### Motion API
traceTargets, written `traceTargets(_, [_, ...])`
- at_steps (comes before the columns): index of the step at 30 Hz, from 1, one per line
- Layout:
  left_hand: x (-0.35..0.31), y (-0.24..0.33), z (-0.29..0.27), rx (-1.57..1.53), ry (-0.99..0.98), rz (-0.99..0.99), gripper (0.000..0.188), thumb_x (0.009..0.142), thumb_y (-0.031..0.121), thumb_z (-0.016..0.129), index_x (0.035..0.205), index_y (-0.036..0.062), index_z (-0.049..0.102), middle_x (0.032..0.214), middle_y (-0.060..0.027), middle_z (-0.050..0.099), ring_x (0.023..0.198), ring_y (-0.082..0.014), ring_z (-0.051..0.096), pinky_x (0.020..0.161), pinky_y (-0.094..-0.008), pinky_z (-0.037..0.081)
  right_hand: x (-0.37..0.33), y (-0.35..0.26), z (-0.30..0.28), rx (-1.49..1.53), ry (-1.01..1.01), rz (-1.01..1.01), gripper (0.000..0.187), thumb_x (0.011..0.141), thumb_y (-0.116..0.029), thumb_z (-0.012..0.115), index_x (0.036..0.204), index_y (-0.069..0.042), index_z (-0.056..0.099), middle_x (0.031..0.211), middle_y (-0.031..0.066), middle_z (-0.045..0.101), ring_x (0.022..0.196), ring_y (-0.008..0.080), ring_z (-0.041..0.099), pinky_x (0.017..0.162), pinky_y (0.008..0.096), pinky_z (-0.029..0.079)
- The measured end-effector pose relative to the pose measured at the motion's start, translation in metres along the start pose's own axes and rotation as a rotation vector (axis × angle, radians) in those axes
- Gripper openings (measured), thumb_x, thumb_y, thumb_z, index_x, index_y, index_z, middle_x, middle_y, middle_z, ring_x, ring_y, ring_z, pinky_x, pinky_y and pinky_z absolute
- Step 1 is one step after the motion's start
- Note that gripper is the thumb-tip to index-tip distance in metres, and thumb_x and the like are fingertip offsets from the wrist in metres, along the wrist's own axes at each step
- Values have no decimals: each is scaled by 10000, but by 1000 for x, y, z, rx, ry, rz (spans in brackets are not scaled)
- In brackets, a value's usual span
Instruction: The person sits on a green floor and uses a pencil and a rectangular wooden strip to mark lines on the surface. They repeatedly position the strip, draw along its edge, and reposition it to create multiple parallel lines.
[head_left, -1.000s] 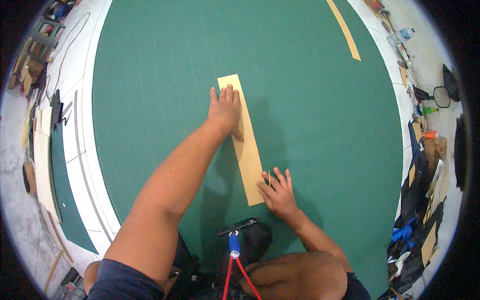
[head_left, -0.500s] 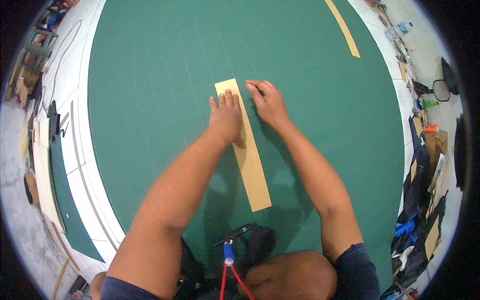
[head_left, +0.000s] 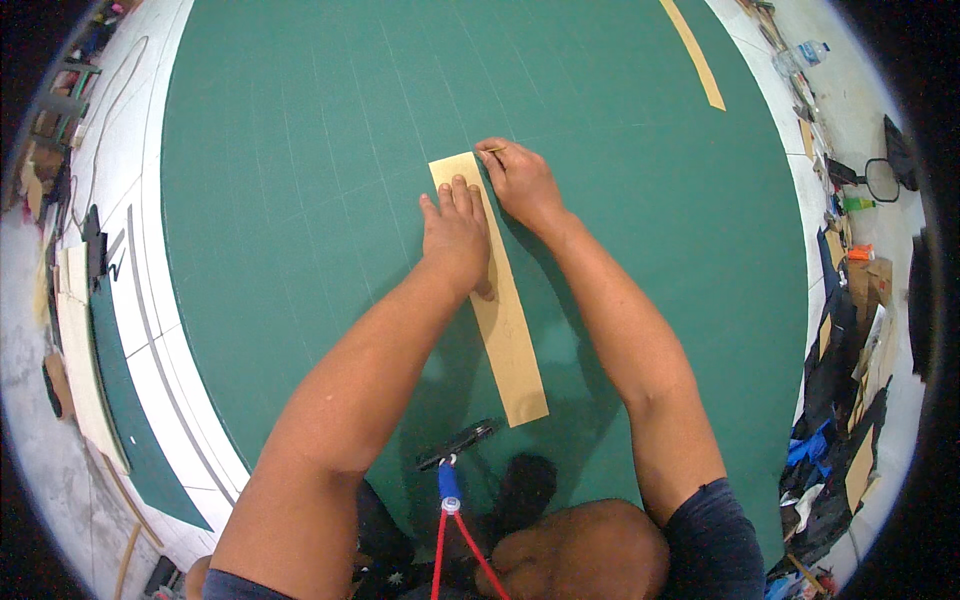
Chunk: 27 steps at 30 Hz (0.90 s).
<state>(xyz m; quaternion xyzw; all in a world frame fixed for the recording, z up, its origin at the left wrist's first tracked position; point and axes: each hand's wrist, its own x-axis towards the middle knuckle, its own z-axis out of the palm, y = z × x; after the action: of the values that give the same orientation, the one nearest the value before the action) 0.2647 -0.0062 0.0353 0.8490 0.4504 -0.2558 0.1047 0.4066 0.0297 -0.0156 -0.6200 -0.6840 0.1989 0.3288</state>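
Note:
A long tan cardboard strip (head_left: 515, 350) lies slantwise on a large green sheet (head_left: 680, 240) marked with faint pale lines. My left hand (head_left: 458, 235) rests flat on the strip's far part, its fingers spread and pressing down. Just beyond the strip's far right corner, my right hand (head_left: 524, 182) pinches a thin pencil-like stick (head_left: 495, 150) between thumb and fingers. Its tip is close to the strip's edge; whether it touches the sheet I cannot tell.
A second narrow tan strip (head_left: 700, 60) lies at the far right of the sheet. Clutter along the right side includes a plastic bottle (head_left: 803, 57), a round mirror (head_left: 882, 181) and dark scraps. A red cord (head_left: 440, 550) hangs before me with a black object (head_left: 458, 443).
My right hand has moved slightly up and left to the strip's far corner, and the thin stick now shows. My left hand stays on the strip. The view has shifted a little.

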Motion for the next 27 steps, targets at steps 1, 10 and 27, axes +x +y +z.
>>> traceTargets(1, [0,2,0,2,7,0,1562,451,610,973,1587,-96,166,1663,-313,185,1538,-446,252,1208,-628,262,-1,2,-1,-19,-8,-7,287,1037,-217,519,1145,-32,709,1191,174,716,1094,373,679,968,458,535])
traceTargets(10, [3,1,1,-13,-29,-5,1566,473,618,968,1613,-62,138,1683,-279,163,1553,-420,231,1205,-626,261,-33,-1,-18,-199,-192,-205,243,946,-170,560,1139,-64,662,1114,132,707,1029,363,674,868,475,549])
traceTargets(27, [3,0,-5,-56,-49,-19,1587,453,611,981,1615,-45,123,1689,-265,149,1561,-404,218,1206,-632,270,-122,-2,-32,-216,-273,-286,222,891,-116,609,1107,-75,640,1101,102,687,963,349,655,792,469,546])
